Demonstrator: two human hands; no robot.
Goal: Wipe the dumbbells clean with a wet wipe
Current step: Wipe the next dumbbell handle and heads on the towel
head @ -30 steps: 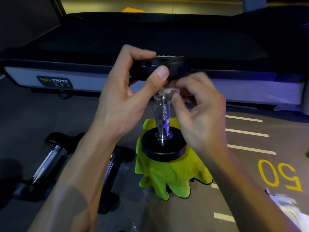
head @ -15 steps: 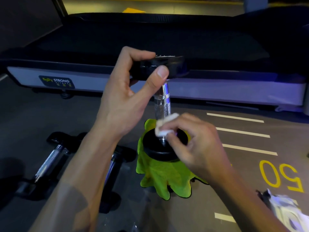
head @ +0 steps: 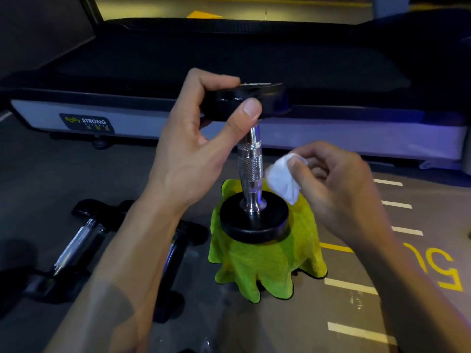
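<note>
A dumbbell (head: 251, 169) with a knurled chrome handle and black round ends stands upright on a bright green cloth (head: 265, 266) on the floor. My left hand (head: 193, 154) grips its top black end between thumb and fingers. My right hand (head: 339, 184) pinches a crumpled white wet wipe (head: 283, 179) just right of the handle, a small gap away from the metal. Two more dumbbells (head: 76, 240) lie flat on the floor at the lower left, partly hidden by my left forearm.
A treadmill (head: 382, 138) with a dark belt and a pale side rail runs across the back. White stripes (head: 349, 286) and a yellow painted number (head: 438, 268) mark the grey floor on the right.
My right hand slid the wipe down the handle from under the top end to the lower end, then pulled it off to the right. My left hand kept its grip on the top.
</note>
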